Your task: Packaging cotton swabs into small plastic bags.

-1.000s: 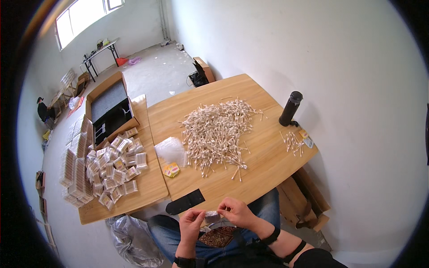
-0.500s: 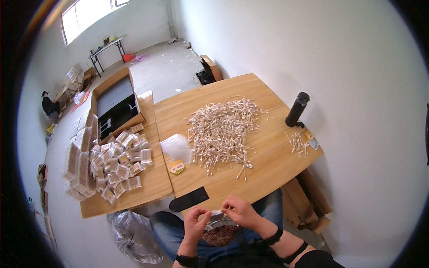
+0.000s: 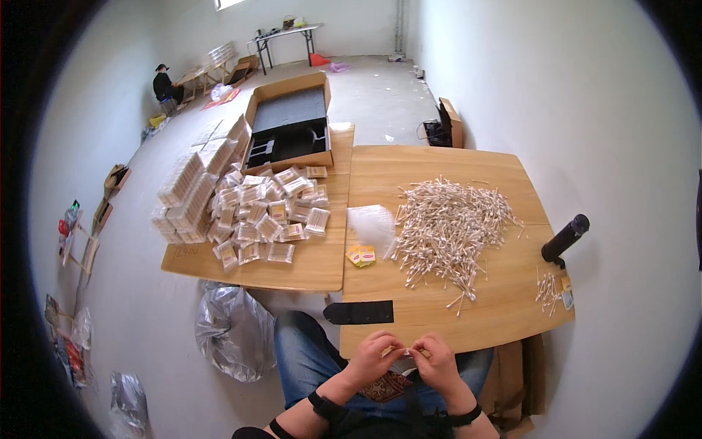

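Note:
Over my lap, at the table's near edge, my left hand (image 3: 375, 353) and my right hand (image 3: 436, 360) are close together, both with fingers pinched. Between the fingertips is a small whitish packet (image 3: 406, 353), mostly covered by the fingers, so its contents cannot be made out. Beyond them lies a large heap of loose cotton swabs (image 3: 453, 227). Left of the heap are a stack of clear plastic bags (image 3: 371, 225) and a few yellow cards (image 3: 360, 255). A black flat strip (image 3: 358, 312) rests just ahead of my left hand.
Packed swab bags (image 3: 259, 212) are piled on the left table, beside stacked packs (image 3: 191, 186) and an open carton (image 3: 292, 121). A black bottle (image 3: 564, 238) and a small swab group (image 3: 547, 291) are at the right. A grey plastic sack (image 3: 235, 333) sits on the floor.
The view has turned left, so the tables appear farther right. My fingertips have come closer together around the packet, which shows less than before.

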The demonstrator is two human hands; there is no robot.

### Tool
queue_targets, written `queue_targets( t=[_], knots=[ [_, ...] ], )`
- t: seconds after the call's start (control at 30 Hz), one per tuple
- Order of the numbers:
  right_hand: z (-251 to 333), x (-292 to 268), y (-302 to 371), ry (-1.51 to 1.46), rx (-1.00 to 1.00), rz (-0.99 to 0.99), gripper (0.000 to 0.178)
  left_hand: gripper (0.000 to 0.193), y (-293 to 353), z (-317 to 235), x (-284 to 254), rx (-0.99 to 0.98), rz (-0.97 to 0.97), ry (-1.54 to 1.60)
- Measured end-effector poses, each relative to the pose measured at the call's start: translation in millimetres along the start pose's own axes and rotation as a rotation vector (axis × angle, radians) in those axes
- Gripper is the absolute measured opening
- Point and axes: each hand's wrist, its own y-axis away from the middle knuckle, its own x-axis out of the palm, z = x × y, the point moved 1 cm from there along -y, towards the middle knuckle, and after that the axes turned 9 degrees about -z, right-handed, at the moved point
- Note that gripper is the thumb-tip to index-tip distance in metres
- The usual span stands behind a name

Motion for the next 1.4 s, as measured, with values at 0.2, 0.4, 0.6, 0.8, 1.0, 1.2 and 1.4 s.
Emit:
queue_targets(
  t=[0.2,0.4,0.6,0.8,1.0,1.2,1.4],
  knots=[
    [1,-1,0,0.016,-0.057,-0.003,0.01,0.012,-2,-7,1,0.136,-0.001,-0.084],
    [12,-6,-7,0.042,-0.041,0.033,0.01,0.013,-4,-10,-2,0.177,-0.046,-0.131],
    [16,-16,-10,0.084,-0.119,0.004,0.011,0.011,-11,-23,-12,0.208,-0.081,-0.138],
    [14,-12,-4,0.16,-0.231,-0.048,0.014,0.012,-9,-29,-7,0.375,0.043,-0.313],
    [20,-17,-3,0.134,-0.243,-0.018,0.014,0.013,-7,-33,-13,0.379,0.119,-0.388],
    [25,-26,-10,0.138,-0.261,-0.044,0.014,0.018,-12,-33,-25,0.414,0.107,-0.443],
    [18,-10,-10,0.026,-0.193,-0.039,0.013,0.016,-9,-29,-22,0.404,0.091,-0.439]
  ],
)
